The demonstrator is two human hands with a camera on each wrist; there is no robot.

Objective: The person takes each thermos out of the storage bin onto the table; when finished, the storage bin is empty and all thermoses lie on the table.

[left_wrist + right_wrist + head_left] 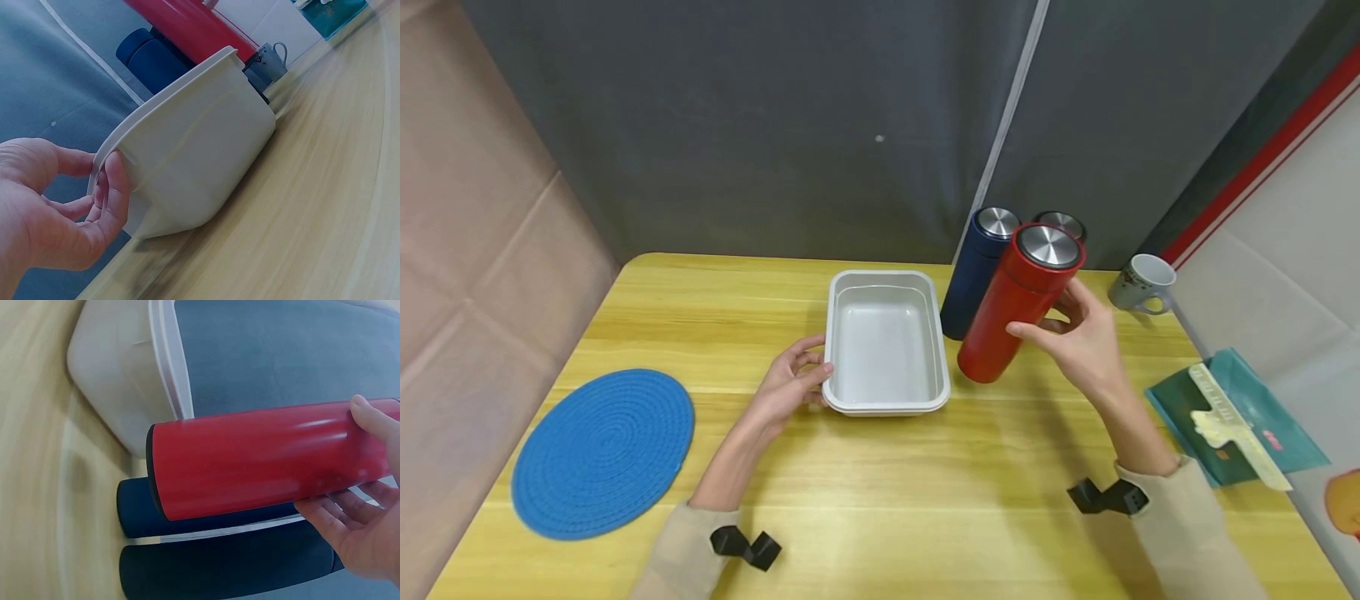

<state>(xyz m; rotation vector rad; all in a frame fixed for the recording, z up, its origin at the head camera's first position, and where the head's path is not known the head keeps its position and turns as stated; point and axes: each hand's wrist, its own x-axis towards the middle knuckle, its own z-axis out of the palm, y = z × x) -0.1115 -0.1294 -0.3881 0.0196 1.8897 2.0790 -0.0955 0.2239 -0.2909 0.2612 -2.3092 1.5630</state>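
A white rectangular tray (831,333) sits mid-table, empty. My left hand (790,382) grips its near left corner, thumb on the rim; the left wrist view shows the fingers (115,187) curled on the tray's wall (200,156). My right hand (1078,337) grips a red flask (1018,304) with a steel lid, tilted and lifted just right of the tray. In the right wrist view the red flask (262,456) lies across the frame with my thumb on it. Behind it stand a dark blue flask (973,275) and a black flask (1062,223).
A blue round woven mat (602,450) lies at the front left. A grey mug (1142,283) stands at the back right. A teal packet with a cream clip (1232,421) lies at the right edge. A dark curtain hangs behind the wooden table (880,500).
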